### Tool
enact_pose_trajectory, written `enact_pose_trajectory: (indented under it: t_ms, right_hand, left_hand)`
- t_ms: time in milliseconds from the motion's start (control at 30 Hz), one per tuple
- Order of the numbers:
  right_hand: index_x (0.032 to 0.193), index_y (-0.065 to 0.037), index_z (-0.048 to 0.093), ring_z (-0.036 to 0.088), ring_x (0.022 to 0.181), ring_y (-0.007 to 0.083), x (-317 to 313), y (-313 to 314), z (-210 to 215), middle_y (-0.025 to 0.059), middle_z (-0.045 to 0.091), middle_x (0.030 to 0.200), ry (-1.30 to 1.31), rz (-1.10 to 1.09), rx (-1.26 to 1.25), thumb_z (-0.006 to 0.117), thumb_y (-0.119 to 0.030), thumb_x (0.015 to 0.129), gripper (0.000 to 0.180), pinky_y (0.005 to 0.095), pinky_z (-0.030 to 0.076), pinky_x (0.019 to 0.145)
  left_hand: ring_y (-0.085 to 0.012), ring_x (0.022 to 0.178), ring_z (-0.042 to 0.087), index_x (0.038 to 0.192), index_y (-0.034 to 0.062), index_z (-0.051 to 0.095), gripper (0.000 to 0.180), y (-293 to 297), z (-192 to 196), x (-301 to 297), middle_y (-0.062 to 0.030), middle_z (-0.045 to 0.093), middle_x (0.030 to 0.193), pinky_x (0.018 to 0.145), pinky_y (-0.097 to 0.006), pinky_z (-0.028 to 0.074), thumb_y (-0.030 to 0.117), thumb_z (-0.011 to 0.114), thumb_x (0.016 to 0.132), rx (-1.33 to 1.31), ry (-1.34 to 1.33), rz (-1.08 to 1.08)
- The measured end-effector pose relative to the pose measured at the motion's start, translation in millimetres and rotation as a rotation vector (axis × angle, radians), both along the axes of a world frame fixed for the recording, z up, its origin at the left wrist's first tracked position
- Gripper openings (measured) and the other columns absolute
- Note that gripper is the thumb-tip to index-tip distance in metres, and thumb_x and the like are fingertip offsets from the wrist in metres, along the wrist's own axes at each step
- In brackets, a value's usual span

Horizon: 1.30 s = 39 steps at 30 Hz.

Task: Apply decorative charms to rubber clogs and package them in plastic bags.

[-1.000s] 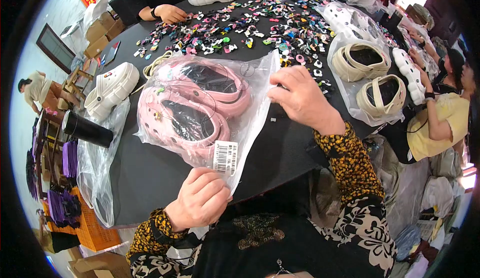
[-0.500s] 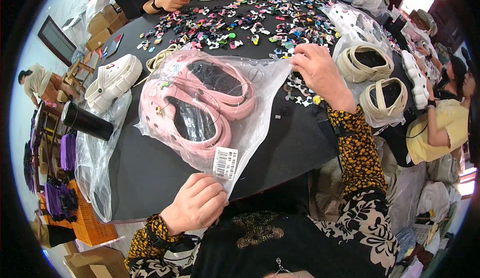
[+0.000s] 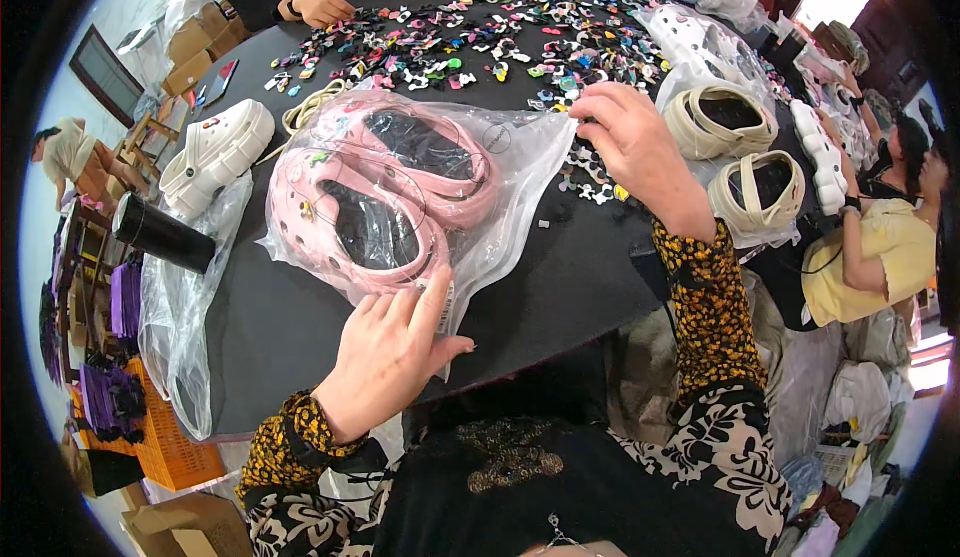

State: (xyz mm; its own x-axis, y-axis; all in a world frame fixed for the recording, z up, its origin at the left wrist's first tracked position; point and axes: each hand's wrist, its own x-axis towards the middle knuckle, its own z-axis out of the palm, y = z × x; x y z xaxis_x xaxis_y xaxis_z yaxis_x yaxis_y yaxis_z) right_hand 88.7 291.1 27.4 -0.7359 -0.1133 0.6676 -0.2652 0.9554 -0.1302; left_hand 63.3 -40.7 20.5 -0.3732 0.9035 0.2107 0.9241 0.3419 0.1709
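A dark desk fills the middle of the frame. On it, left of centre, lies a clear plastic bag containing a pair of pink clogs set side by side. Two beige clogs sit at the right, and a white clog stands in the upper left. The right hand, right of centre, has its grip pinching the bag's corner between thumb and fingers. The left hand, lower centre, rests over the bag's near edge, its grip spread, thumb and forefinger apart. Small colourful charms scatter across the top.
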Motion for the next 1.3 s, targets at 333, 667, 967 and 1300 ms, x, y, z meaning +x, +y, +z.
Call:
enact_pose_trajectory:
  t_ms: [333,667,967,1300]
  right_hand:
    - [0.086,-0.005,0.061,0.059,0.083,0.0283,20.7,-57.8,-10.2,0.0098,0.060,0.084,-0.181,0.346,-0.085,0.064,-0.010,0.080,0.009,0.0380,0.044,0.079]
    - [0.087,-0.007,0.061,0.055,0.093,0.0232,25.5,-69.9,-26.8,0.0053,0.059,0.090,-0.200,0.378,0.075,0.065,-0.011,0.074,0.014,0.0360,0.043,0.083]
    - [0.097,-0.002,0.062,0.056,0.100,0.0267,30.1,-85.4,-17.2,0.0093,0.060,0.105,-0.316,0.486,0.034,0.065,-0.003,0.072,0.026,0.0383,0.043,0.086]
    - [0.126,0.005,0.049,0.052,0.108,0.0380,-14.3,-113.2,-5.3,0.0264,0.054,0.119,-0.129,0.307,0.070,0.058,-0.013,0.082,0.049,0.0446,0.039,0.097]
  left_hand:
    - [-0.0222,0.066,0.061,0.114,-0.0018,0.051,0.039,7.5,-18.8,-5.6,-0.0075,0.060,0.073,0.064,-0.034,0.046,0.015,0.065,0.083,-0.016,0.202,0.080]
    - [-0.0239,0.057,0.061,0.091,0.0019,0.055,0.009,10.6,-15.7,-18.4,-0.0101,0.060,0.066,0.053,-0.034,0.048,0.005,0.059,0.084,0.192,0.065,0.073]
    - [-0.0020,0.054,0.046,0.091,0.0008,0.055,0.002,7.0,12.3,-22.7,0.0031,0.052,0.063,0.048,-0.019,0.038,0.002,0.054,0.093,0.687,-0.667,0.254]
    - [-0.0039,0.053,0.048,0.094,0.0004,0.055,0.005,-6.5,-0.6,-13.6,0.0007,0.054,0.063,0.049,-0.020,0.040,0.003,0.057,0.092,0.797,-0.626,0.225]
